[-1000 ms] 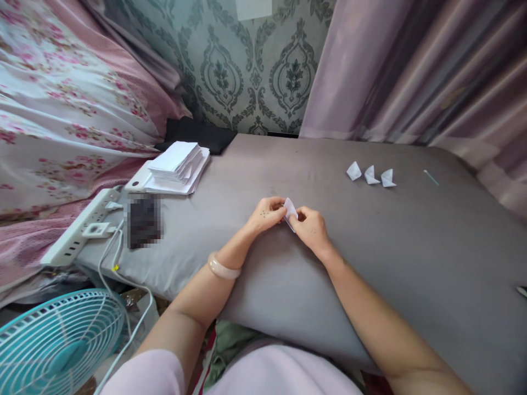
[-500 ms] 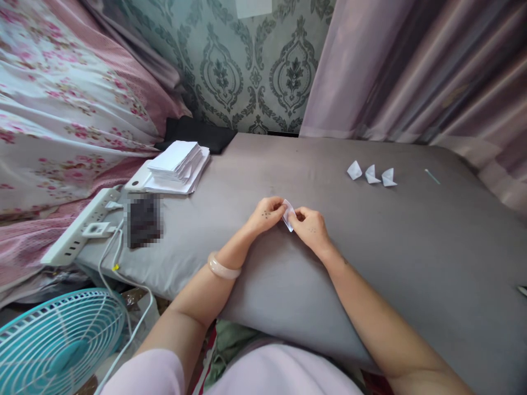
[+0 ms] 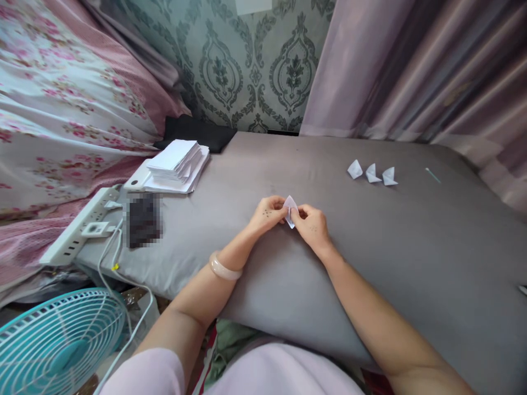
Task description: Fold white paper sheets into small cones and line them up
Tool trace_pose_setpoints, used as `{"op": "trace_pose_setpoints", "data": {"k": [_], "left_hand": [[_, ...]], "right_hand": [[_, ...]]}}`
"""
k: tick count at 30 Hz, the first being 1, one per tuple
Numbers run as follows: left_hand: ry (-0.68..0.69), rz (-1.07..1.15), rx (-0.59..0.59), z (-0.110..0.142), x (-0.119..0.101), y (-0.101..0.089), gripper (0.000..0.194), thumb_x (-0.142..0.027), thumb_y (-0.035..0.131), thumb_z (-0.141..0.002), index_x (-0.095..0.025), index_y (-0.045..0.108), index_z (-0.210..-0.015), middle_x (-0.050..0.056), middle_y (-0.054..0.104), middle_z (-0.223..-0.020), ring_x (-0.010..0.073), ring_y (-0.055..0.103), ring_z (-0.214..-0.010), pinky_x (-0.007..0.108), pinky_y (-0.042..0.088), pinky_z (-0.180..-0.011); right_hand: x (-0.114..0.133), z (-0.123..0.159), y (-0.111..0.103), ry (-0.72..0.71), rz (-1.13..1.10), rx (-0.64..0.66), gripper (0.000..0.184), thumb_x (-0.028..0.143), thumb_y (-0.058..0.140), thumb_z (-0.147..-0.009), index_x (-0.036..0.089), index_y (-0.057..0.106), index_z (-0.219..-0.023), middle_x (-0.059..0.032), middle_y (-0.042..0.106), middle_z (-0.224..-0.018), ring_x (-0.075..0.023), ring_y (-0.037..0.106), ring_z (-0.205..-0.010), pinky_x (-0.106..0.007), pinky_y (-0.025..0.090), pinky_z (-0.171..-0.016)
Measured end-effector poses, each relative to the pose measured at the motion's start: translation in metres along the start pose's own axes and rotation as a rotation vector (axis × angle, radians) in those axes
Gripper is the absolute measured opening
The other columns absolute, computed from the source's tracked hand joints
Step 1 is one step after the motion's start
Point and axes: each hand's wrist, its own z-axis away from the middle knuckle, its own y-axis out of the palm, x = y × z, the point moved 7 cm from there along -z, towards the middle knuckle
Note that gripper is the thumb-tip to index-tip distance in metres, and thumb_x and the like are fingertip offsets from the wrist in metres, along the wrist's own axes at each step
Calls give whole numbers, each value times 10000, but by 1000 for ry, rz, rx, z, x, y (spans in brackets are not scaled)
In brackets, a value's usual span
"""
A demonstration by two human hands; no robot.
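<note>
Between my hands, above the grey-covered table (image 3: 263,296), is a small piece of folded white paper (image 3: 290,204), standing with a pointed tip upward. My left hand (image 3: 268,213) pinches its left side between thumb and fingers. On the other side my right hand (image 3: 312,224) grips it, the thumb pressed onto its front face. The fingers behind the paper are partly hidden. Three folded paper boats stand in a row to the far right: a left one (image 3: 354,169), a middle one (image 3: 373,173) and a right one (image 3: 389,176).
A stack of white paper (image 3: 175,162) lies at the back left, near a black folded cloth (image 3: 201,133). A power strip (image 3: 78,230) with plugged cables runs along the left edge, beside a blurred dark object (image 3: 144,220). Below is a turquoise fan (image 3: 61,343). A cotton swab (image 3: 433,175) lies right.
The folded paper has turned from a slanted strip to a more upright, wider pointed shape. Both hands keep hold of it and have barely shifted.
</note>
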Motion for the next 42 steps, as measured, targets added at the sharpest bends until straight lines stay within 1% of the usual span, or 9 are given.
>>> {"op": "trace_pose_setpoints", "data": {"k": [6, 9, 15, 20, 25, 32, 36, 39, 42], "left_hand": [[104, -397, -153, 10, -17, -6, 168, -144, 573, -737, -123, 673, -870, 5, 631, -657, 97, 536, -575, 192, 375, -525], [115, -536, -193, 16, -26, -6, 192, -147, 550, -736, -131, 681, -876, -4, 615, -639, 99, 511, -574, 207, 359, -554], [94, -708, -201, 15, -24, -5, 195, -190, 534, -762, -139, 679, -883, 11, 620, -660, 111, 488, -581, 235, 339, -584], [81, -825, -147, 13, -22, -3, 146, -187, 513, -765, -147, 649, -799, 15, 599, -659, 118, 444, -577, 245, 303, -566], [15, -868, -117, 14, -19, -6, 129, -180, 523, -762, -146, 643, -794, 27, 602, -670, 130, 467, -594, 245, 312, -572], [-58, -727, -56, 9, -9, -11, 213, -201, 575, -729, -131, 667, -907, 19, 620, -684, 132, 509, -610, 229, 331, -559], [-63, -693, -28, 8, -6, -10, 217, -198, 575, -708, -128, 660, -895, 5, 596, -657, 121, 488, -588, 222, 312, -534], [-68, -665, -55, 8, -6, -11, 188, -200, 581, -694, -136, 652, -856, -6, 576, -626, 115, 474, -561, 221, 302, -519], [-67, -559, -156, 7, -7, -19, 190, -186, 570, -682, -146, 642, -854, -17, 572, -610, 108, 481, -537, 221, 327, -521]], "right_hand": [[1, 2, 3, 3, 127, 17, 218, 344, 556, -820, 193, 679, -721, -57, 706, -686, -178, 630, -643, -296, 429, -657], [1, 2, 4, -12, 178, 13, 213, 329, 551, -831, 197, 680, -723, -66, 710, -705, -183, 634, -653, -293, 423, -652], [1, 2, 8, -17, 270, 39, 211, 299, 530, -854, 195, 697, -776, -92, 736, -775, -213, 670, -729, -305, 437, -689], [2, 2, 10, 14, 303, 96, 207, 299, 529, -848, 198, 707, -818, -100, 748, -841, -225, 686, -802, -306, 444, -722], [0, -2, 13, 64, 310, 154, 176, 286, 544, -802, 202, 698, -798, -81, 738, -807, -225, 677, -802, -296, 428, -690], [-5, -8, 15, 111, 218, 214, 185, 260, 580, -749, 201, 663, -904, -19, 702, -709, -163, 631, -673, -259, 405, -633], [-8, -10, 16, 96, 195, 233, 193, 238, 576, -742, 195, 653, -913, -7, 689, -697, -146, 613, -646, -248, 393, -604], [-10, -10, 15, 80, 156, 213, 176, 261, 581, -758, 190, 646, -906, -2, 677, -657, -149, 611, -623, -253, 405, -602], [-11, -8, 11, 75, 4, 180, 242, 348, 535, -832, 180, 618, -986, -1, 675, -631, -144, 596, -535, -267, 439, -590]]}}
